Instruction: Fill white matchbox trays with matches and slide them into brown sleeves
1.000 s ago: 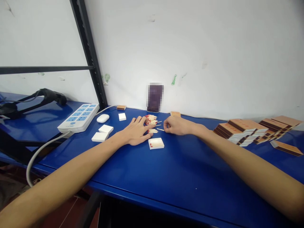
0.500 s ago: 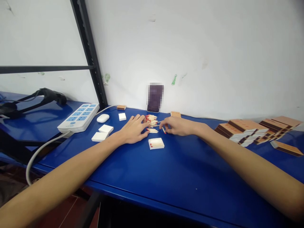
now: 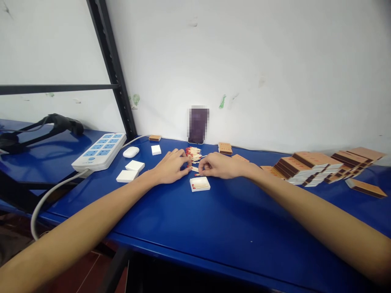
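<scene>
A heap of red-tipped matches [image 3: 193,154] lies on the blue table [image 3: 220,219] near the wall. My left hand [image 3: 171,167] rests beside the heap, its fingers curled on a few matches at the heap's near edge. My right hand [image 3: 218,166] faces it from the right, fingertips pinched on a small bunch of matches [image 3: 195,169]. Just in front of both hands sits an open white matchbox tray [image 3: 200,184] with matches in it.
Empty white trays [image 3: 130,171] and a white earbud case [image 3: 131,152] lie to the left by a power strip [image 3: 99,151]. Stacks of brown matchbox sleeves [image 3: 317,165] spread along the right. A blurred dark object [image 3: 198,124] leans on the wall.
My right hand has slid left to meet my left hand and now pinches matches above the tray. The view has shifted slightly.
</scene>
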Available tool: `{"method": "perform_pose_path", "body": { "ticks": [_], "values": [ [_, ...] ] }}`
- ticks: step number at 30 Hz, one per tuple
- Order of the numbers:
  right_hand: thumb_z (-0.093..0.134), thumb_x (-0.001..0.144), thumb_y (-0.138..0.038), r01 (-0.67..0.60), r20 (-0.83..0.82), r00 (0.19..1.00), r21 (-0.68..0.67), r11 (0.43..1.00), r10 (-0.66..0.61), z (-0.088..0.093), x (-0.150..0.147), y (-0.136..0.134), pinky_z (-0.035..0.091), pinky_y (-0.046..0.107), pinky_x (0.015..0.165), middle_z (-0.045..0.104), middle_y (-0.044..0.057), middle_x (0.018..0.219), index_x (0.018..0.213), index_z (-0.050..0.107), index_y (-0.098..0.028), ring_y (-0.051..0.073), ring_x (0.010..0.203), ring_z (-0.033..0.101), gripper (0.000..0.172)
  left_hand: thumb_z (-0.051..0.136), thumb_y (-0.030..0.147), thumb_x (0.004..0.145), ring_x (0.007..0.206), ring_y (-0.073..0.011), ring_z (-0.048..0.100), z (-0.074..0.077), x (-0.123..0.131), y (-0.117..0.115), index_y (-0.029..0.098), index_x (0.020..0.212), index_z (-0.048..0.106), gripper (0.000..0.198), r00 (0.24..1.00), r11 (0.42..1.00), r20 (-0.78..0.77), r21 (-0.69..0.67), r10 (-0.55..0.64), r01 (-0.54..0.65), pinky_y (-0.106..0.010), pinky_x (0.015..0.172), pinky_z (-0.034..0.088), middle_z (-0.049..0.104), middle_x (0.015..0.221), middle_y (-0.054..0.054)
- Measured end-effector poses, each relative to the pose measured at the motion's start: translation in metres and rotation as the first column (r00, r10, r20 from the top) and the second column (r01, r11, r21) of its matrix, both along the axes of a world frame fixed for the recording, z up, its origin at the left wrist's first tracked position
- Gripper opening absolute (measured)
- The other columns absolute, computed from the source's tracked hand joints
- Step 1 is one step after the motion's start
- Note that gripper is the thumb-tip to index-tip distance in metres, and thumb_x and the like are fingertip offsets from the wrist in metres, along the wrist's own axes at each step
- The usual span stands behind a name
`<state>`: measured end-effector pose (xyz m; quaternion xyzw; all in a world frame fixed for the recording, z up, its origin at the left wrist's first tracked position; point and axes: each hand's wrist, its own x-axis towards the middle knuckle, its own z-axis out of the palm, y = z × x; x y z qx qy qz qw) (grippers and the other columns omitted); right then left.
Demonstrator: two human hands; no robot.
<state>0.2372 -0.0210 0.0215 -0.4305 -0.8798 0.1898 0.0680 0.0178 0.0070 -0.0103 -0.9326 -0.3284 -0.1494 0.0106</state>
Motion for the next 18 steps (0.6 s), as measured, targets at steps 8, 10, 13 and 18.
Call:
{"method": "perform_pose_path", "body": {
  "ticks": [8, 10, 13, 18],
  "values": [
    [0.062, 0.082, -0.033, 0.065, -0.083, 0.995, 0.178, 0.982, -0.050, -0.013, -0.006, 0.004, 0.032, 0.024, 0.057, 0.061, -0.001, 0.066, 0.081, 0.068, -0.018, 0.011, 0.056, 0.048, 0.016, 0.040, 0.040, 0.093, 0.090, -0.0227, 0.047, 0.002, 0.002, -0.004, 0.022, 0.100, 0.065, 0.032, 1.000, 0.999, 0.017, -0.040, 0.008, -0.008, -0.039, 0.081, 0.038, 0.052, 0.095, -0.007],
    [0.062, 0.082, -0.036, 0.068, -0.096, 0.994, 0.234, 0.970, -0.047, -0.015, -0.005, 0.005, 0.030, 0.024, 0.057, 0.058, -0.001, 0.066, 0.086, 0.067, -0.018, 0.011, 0.058, 0.047, 0.019, 0.039, 0.039, 0.092, 0.091, -0.0230, 0.047, 0.003, 0.002, -0.005, 0.022, 0.101, 0.065, 0.032, 1.000, 0.999, 0.015, -0.051, 0.011, -0.010, -0.039, 0.081, 0.038, 0.053, 0.096, -0.007],
    [0.061, 0.084, -0.039, 0.047, -0.077, 0.997, 0.257, 0.965, -0.028, -0.018, -0.004, 0.007, 0.030, 0.025, 0.058, 0.058, 0.000, 0.069, 0.087, 0.068, -0.018, 0.012, 0.061, 0.047, 0.022, 0.040, 0.040, 0.091, 0.093, -0.0235, 0.047, 0.004, 0.003, -0.007, 0.022, 0.102, 0.065, 0.033, 1.000, 0.998, 0.015, -0.060, 0.007, -0.006, -0.040, 0.081, 0.038, 0.054, 0.097, -0.007],
    [0.059, 0.087, -0.036, 0.020, -0.079, 0.997, 0.242, 0.970, -0.001, -0.019, -0.004, 0.008, 0.035, 0.026, 0.062, 0.067, 0.005, 0.080, 0.084, 0.071, -0.017, 0.014, 0.068, 0.054, 0.022, 0.044, 0.047, 0.091, 0.094, -0.0242, 0.048, 0.005, 0.006, -0.010, 0.021, 0.099, 0.065, 0.034, 1.000, 0.998, 0.009, -0.057, -0.001, 0.001, -0.038, 0.079, 0.037, 0.056, 0.097, -0.007]
  ]
}}
